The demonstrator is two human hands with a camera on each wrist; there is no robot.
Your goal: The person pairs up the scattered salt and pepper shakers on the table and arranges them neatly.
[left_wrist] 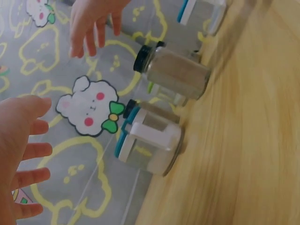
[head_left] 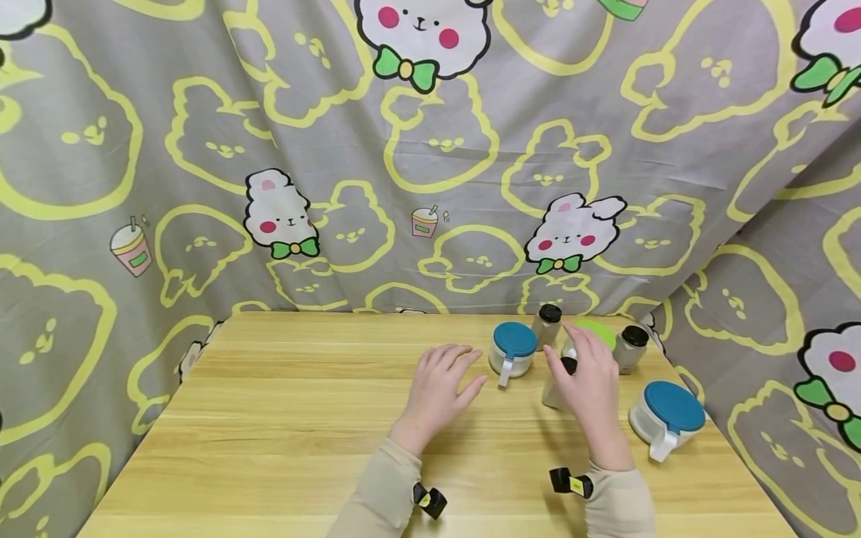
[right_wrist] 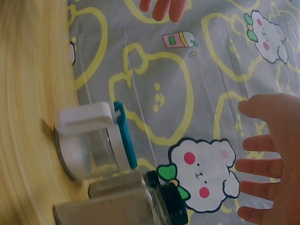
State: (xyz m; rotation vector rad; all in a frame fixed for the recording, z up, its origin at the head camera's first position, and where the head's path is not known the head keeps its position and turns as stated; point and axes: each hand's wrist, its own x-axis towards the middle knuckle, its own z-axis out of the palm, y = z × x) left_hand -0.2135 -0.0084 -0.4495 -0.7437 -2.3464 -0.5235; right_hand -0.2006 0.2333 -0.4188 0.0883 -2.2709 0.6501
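My left hand hovers open, fingers spread, just left of a clear jar with a blue lid and white handle. In the left wrist view the left hand shows straight fingers, with the blue-lidded jar beyond it. My right hand is open just above a black-capped spice jar and holds nothing. In the right wrist view the right hand has spread fingers, apart from the spice jar and the blue-lidded jar.
On the wooden table stand a second blue-lidded jar at the right edge, a green-lidded jar, and two more black-capped jars. A bunny-print cloth hangs close behind and to the sides.
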